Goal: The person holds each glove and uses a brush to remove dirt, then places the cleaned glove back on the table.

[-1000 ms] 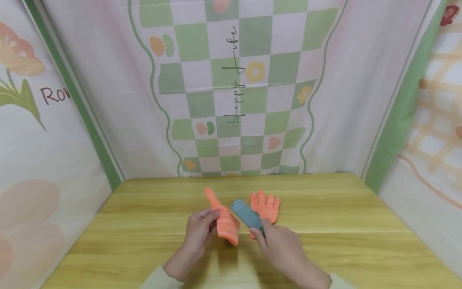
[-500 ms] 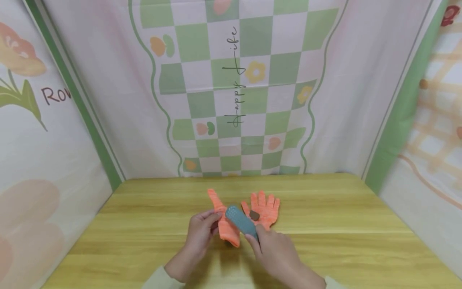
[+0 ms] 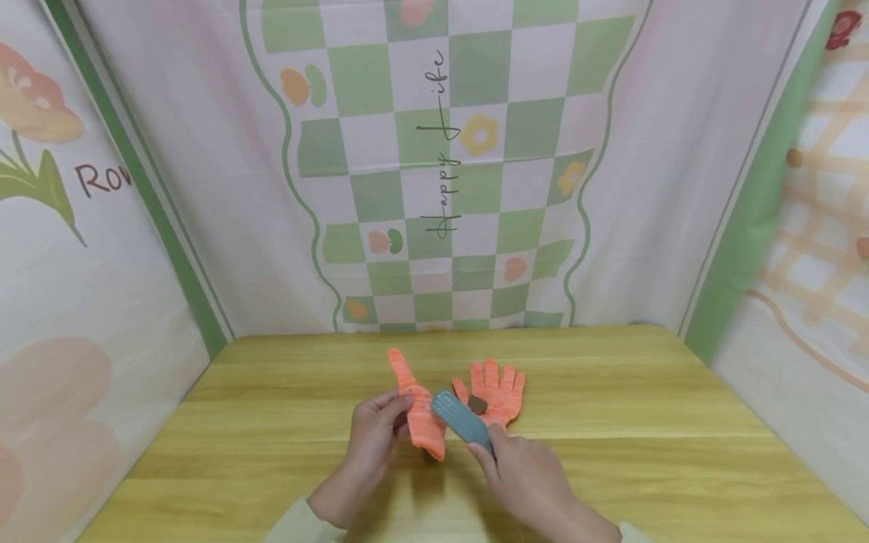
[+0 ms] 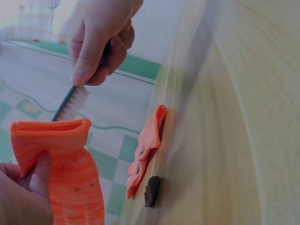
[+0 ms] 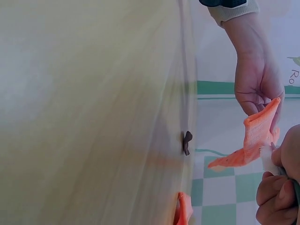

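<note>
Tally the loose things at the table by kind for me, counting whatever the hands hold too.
Gloves: 2
Brush: 1
Dark lump: 1
Total: 4

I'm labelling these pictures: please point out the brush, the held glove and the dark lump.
Brush (image 3: 463, 420): head view, middle of its blue-green back.
Held glove (image 4: 70, 174): left wrist view, orange fabric below its cuff.
Dark lump (image 4: 152, 191): left wrist view, its visible side.
</note>
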`<state>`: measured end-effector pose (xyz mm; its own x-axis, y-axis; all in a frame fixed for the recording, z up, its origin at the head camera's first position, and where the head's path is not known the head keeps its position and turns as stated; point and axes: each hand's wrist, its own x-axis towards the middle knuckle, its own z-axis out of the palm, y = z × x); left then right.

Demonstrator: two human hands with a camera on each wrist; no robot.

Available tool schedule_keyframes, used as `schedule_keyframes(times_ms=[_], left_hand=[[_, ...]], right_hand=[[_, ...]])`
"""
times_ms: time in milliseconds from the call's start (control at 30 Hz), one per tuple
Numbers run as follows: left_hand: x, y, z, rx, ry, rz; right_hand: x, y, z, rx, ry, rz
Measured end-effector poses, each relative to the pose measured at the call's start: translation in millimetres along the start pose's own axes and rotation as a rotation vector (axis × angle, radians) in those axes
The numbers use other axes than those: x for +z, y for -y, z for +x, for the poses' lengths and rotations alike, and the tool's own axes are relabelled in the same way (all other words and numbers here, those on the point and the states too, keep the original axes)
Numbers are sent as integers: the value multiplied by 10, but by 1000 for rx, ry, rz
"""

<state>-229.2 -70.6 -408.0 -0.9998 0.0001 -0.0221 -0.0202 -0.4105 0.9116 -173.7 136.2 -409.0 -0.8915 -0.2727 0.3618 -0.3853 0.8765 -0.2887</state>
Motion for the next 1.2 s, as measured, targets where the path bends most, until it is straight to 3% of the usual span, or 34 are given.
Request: schedule_keyframes(times_ms=[167,367,633,1200], left_hand=[[3,-17,2,16,4,-11],[-16,-57,24,29,-22,-36],[-64,-139,92,35,-38,20],[-111,-231,345,-6,15,141]], right_hand=[[15,-46,-16,2,0,-36],[7,-158,-42,70,87,-38],[-47,-254,-87,143,133,-23],[-115,-256,-186,154,134,-15]])
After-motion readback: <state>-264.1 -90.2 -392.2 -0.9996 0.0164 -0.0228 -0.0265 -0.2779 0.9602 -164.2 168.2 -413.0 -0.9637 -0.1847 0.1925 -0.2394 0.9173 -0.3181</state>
